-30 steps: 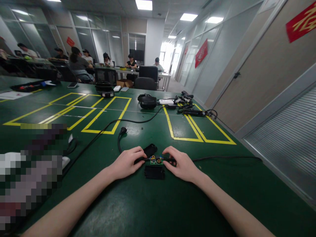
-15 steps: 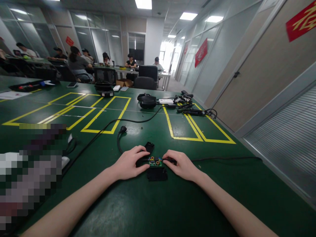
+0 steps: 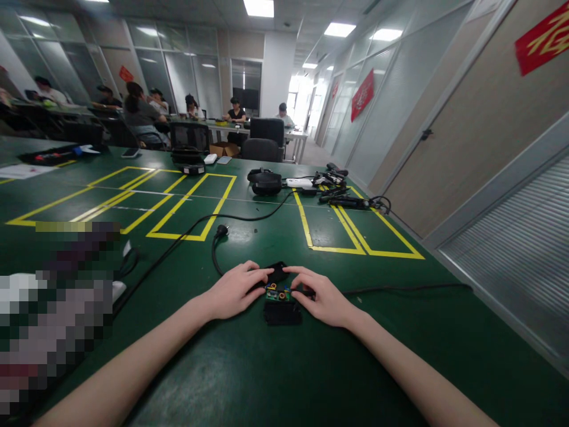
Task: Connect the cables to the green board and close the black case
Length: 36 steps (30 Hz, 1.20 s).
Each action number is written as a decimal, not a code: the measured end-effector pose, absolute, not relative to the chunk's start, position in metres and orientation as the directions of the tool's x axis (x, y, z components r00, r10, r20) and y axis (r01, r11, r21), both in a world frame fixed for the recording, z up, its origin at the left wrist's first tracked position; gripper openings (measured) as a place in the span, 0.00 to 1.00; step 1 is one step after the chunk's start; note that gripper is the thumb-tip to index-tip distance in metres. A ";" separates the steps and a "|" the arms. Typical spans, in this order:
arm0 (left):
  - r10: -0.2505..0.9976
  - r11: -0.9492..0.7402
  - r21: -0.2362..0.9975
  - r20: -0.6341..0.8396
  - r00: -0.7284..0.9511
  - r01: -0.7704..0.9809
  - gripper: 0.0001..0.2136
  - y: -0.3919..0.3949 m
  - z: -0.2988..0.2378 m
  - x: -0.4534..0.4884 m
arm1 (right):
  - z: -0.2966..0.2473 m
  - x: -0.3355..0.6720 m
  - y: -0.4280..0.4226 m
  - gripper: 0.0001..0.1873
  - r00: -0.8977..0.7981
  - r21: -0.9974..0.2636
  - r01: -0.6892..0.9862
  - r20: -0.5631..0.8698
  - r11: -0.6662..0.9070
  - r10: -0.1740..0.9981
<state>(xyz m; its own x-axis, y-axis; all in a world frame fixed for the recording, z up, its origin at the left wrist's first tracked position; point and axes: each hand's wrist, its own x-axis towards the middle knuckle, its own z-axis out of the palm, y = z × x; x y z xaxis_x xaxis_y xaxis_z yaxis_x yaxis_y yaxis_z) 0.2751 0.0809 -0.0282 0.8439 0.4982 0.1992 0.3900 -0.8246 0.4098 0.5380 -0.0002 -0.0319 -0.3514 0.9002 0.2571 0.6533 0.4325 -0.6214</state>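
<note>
A small green circuit board [image 3: 278, 294] with copper-coloured ring coils lies between my hands. My left hand [image 3: 237, 289] has its thumb at the board's left end, and its fingertips reach the near-left edge of a black casing half [image 3: 279, 271]. Across from it, my right hand [image 3: 322, 295] pinches the black cable [image 3: 377, 289] by the board's right end. Its index finger stretches to the right side of that casing half. A second black casing half [image 3: 283, 314] rests just below the board. What lies under my left fingers is partly hidden.
A black plug [image 3: 221, 230] on a cord lies beyond my left hand. A long cable crosses the green table [image 3: 249, 367]. Black headphones [image 3: 267, 181] and tangled cables [image 3: 338, 193] sit farther back. Yellow tape marks rectangles. Several people sit at distant tables.
The upper casing half has shifted right and now sits behind the board, touched by both hands. My right index finger has extended towards it. My left fingers have moved slightly.
</note>
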 end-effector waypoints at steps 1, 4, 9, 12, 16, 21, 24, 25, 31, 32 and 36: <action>0.486 -0.831 0.410 0.207 0.849 0.376 0.10 0.081 -0.028 0.275 | -0.032 0.538 0.000 0.05 -0.359 -0.614 0.659 0.251 0.435 0.899; 0.473 -0.835 0.420 0.217 0.854 0.356 0.08 0.080 -0.028 0.275 | -0.031 0.537 0.001 0.04 -0.362 -0.602 0.664 0.260 0.443 0.895; 0.493 -0.837 0.413 0.280 0.824 0.360 0.10 0.079 -0.029 0.274 | -0.033 0.538 0.003 0.04 -0.363 -0.617 0.632 0.297 0.468 0.883; 0.549 -0.817 0.390 0.302 0.780 0.424 0.07 0.079 -0.028 0.274 | -0.034 0.540 0.003 0.05 -0.364 -0.632 0.615 0.303 0.471 0.881; 0.567 -0.811 0.332 0.246 0.786 0.481 0.06 0.080 -0.029 0.274 | -0.035 0.539 0.002 0.04 -0.346 -0.638 0.600 0.337 0.483 0.875; 0.560 -0.805 0.363 0.200 0.804 0.470 0.06 0.079 -0.030 0.274 | -0.030 0.538 -0.002 0.13 -0.345 -0.665 0.592 0.303 0.456 0.889; 0.559 -0.794 0.399 0.182 0.809 0.459 0.06 0.076 -0.029 0.273 | -0.031 0.537 -0.003 0.18 -0.338 -0.665 0.605 0.283 0.437 0.898; 0.561 -0.791 0.406 0.182 0.808 0.458 0.06 0.076 -0.029 0.273 | -0.032 0.537 -0.002 0.17 -0.326 -0.664 0.609 0.287 0.433 0.901; 0.572 -0.782 0.427 0.203 0.795 0.453 0.08 0.077 -0.033 0.274 | -0.042 0.530 0.001 0.11 -0.248 -0.640 0.632 0.367 0.437 0.896; 0.576 -0.781 0.429 0.210 0.790 0.455 0.08 0.078 -0.034 0.274 | -0.043 0.529 0.001 0.10 -0.228 -0.628 0.649 0.378 0.430 0.897; 0.589 -0.778 0.423 0.234 0.774 0.465 0.07 0.079 -0.037 0.275 | -0.045 0.524 0.001 0.09 -0.171 -0.582 0.716 0.389 0.386 0.905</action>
